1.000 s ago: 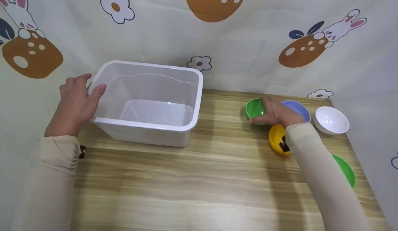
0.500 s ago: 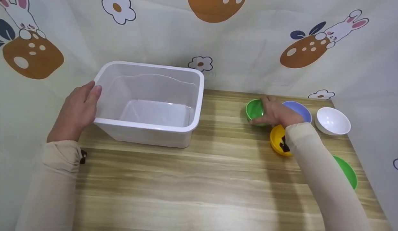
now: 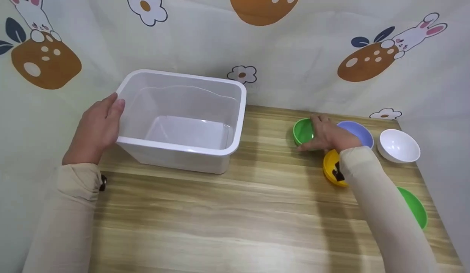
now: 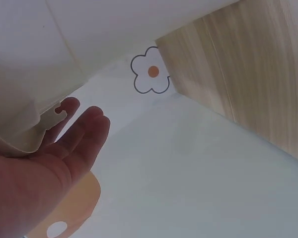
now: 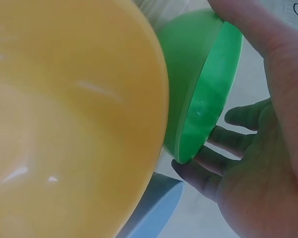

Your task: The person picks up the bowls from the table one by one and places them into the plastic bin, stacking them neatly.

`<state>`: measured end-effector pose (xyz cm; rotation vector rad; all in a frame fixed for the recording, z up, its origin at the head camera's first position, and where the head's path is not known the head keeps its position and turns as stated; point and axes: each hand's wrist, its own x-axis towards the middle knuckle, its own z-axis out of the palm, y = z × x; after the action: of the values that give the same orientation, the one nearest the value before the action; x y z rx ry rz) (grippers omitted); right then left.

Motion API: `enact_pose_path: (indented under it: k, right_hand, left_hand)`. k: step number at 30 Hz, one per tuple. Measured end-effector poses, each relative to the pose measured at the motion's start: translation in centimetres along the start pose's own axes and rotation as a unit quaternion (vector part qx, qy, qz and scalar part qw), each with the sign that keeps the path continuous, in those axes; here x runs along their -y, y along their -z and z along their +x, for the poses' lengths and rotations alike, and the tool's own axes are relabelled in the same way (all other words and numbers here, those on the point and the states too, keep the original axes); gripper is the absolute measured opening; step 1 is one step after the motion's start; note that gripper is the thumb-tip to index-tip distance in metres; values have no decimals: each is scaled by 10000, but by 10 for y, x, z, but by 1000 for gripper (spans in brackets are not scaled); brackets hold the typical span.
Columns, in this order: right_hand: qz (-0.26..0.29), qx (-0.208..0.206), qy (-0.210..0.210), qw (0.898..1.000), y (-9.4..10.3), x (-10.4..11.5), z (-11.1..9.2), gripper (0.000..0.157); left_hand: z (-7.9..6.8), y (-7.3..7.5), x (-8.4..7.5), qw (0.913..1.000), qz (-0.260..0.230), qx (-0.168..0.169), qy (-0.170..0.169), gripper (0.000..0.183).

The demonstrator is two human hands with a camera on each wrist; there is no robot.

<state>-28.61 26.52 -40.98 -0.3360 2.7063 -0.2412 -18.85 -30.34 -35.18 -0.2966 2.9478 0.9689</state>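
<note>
In the head view my left hand (image 3: 96, 127) is at the left rim of a white plastic bin (image 3: 182, 149), holding it with the thumb at the rim and the fingers outside. The left wrist view shows those fingers (image 4: 92, 131) loosely bent below the rim; the thumb is hidden. On the right, my right hand (image 3: 328, 134) spans a small green bowl (image 3: 302, 131), thumb on the near side, fingers at the far side. The right wrist view shows the thumb and fingertips at the green bowl's rim (image 5: 208, 94), with a yellow bowl (image 5: 74, 119) close by.
A blue bowl (image 3: 354, 132) and a white bowl (image 3: 400, 146) stand right of the hand. The yellow bowl with a black mark lies under the right wrist. A green dish (image 3: 415, 206) is partly hidden by the sleeve. Printed cloth walls (image 3: 295, 49) bound the wooden table (image 3: 204, 216).
My left hand has brought its spread thumb and fingers in at the bin's rim. My right hand stays at the green bowl. The whole view has shifted slightly.
</note>
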Motion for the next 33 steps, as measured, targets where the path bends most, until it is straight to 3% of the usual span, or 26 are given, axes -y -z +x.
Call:
enact_pose_path:
  k: [13,26,33]
  right_hand:
    - [-22,-144,144,9998,7,1,-5,125]
    - [-149,-410,201,9988,19,4,-11,118]
    - [-72,-302,93,9995,29,10,-15,128]
  left_hand:
    - [0,-2,-1,9988,-418,-30,244,76]
    - [-1,-8,-11,9985,-512,-6,197,78]
    - [-1,-14,-16,9985,-538,-28,135,78]
